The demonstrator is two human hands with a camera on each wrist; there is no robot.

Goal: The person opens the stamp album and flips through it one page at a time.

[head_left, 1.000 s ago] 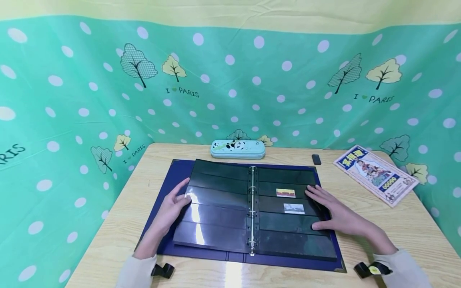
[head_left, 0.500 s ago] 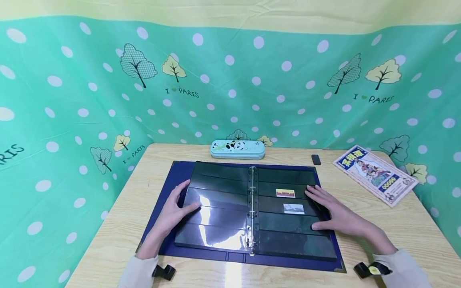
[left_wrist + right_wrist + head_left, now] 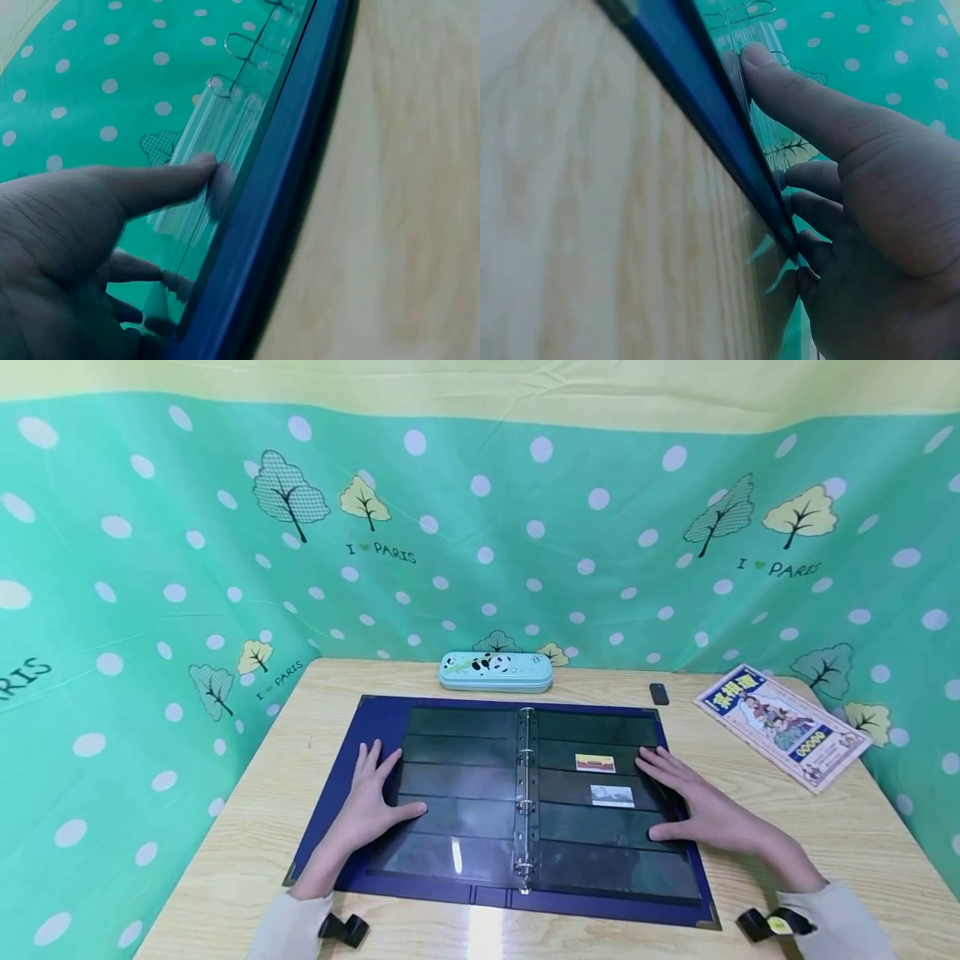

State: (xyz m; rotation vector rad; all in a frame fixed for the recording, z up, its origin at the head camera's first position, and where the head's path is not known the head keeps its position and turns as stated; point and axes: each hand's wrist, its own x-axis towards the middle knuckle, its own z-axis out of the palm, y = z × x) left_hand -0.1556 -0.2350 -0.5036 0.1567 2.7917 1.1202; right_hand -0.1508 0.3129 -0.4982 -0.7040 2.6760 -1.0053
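A blue ring binder (image 3: 375, 727) lies spread out, with black pocket pages on both sides of its metal rings (image 3: 526, 793). My left hand (image 3: 366, 814) rests on the outer edge of the left page (image 3: 465, 777), fingers spread and thumb lying over the page. On the opposite side my right hand (image 3: 705, 810) touches the right page's outer edge with straight fingers. Two small stamp-like pieces sit in the right page's pockets: a red and yellow one (image 3: 595, 763) and a grey one (image 3: 612, 796). In the wrist views, the left thumb (image 3: 172, 184) and right thumb (image 3: 802, 94) touch the glossy pages.
Behind the binder stands a light blue panda tin case (image 3: 495, 670). A small black object (image 3: 658, 693) and a printed booklet (image 3: 783, 725) lie on the wooden table (image 3: 825, 843) to the right. A green dotted curtain (image 3: 480, 527) hangs around the table's back and left.
The left page has come down flat onto the binder. My left hand has slid slightly right and toward me, its fingers spreading. My right hand stays in place.
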